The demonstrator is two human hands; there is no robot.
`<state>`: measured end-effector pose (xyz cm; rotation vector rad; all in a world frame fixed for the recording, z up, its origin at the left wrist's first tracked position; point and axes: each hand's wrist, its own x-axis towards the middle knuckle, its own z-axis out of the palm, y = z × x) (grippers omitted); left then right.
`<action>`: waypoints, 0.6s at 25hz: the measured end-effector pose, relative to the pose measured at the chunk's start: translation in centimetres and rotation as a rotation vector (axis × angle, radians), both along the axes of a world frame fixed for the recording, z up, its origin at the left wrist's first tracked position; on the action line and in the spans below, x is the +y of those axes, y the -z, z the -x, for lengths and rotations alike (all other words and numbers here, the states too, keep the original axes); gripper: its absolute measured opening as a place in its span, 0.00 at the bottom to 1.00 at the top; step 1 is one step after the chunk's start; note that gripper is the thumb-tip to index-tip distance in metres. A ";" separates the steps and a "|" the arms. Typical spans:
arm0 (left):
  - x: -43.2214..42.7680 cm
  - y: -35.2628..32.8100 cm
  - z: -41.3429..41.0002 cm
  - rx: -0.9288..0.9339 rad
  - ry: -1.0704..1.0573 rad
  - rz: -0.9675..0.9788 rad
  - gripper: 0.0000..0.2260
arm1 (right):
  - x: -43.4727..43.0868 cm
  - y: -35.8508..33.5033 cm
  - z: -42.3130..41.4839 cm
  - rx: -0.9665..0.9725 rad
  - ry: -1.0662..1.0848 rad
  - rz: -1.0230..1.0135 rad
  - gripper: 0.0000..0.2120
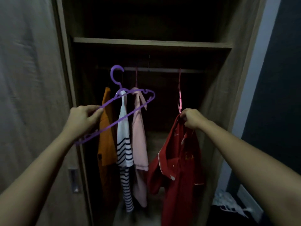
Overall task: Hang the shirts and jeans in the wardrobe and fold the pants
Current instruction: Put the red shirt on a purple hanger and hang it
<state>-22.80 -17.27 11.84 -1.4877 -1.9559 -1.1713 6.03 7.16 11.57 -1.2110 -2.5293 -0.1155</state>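
I stand before an open wardrobe with a hanging rail. My left hand grips an empty purple hanger, tilted, in front of the hung clothes. My right hand pinches the collar of a red shirt, which dangles below it. Just above that hand a pink hanger hangs from the rail. On the rail's left side hang an orange shirt, a white shirt with dark stripes and a pale pink shirt.
A wooden shelf spans the wardrobe above the rail. The sliding door with a recessed metal handle stands at the left. Crumpled light fabric lies low at the right, beside a dark wall.
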 end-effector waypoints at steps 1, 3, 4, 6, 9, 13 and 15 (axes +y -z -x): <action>-2.1 0.3 0.5 -0.012 0.032 0.025 0.11 | -0.5 0.2 0.2 -0.003 0.013 0.011 0.19; -5.7 0.9 1.1 -0.077 0.154 0.073 0.07 | -1.2 0.4 0.8 -0.039 0.020 0.034 0.19; -7.3 1.3 1.2 -0.118 0.223 0.095 0.04 | -1.7 0.4 1.1 -0.069 0.017 0.040 0.19; -9.5 2.2 1.1 -0.192 0.356 0.117 0.08 | -2.9 0.1 1.6 -0.126 -0.008 0.048 0.21; -10.2 3.8 0.2 -0.206 0.442 0.148 0.04 | -5.4 -0.2 2.2 -0.205 -0.092 0.056 0.24; -7.1 6.9 -1.9 -0.045 0.393 0.125 0.10 | -9.1 -0.6 4.2 -0.195 -0.237 0.049 0.26; -5.3 8.8 -3.3 0.025 0.384 0.096 0.21 | -11.4 -1.0 5.5 -0.157 -0.320 0.027 0.26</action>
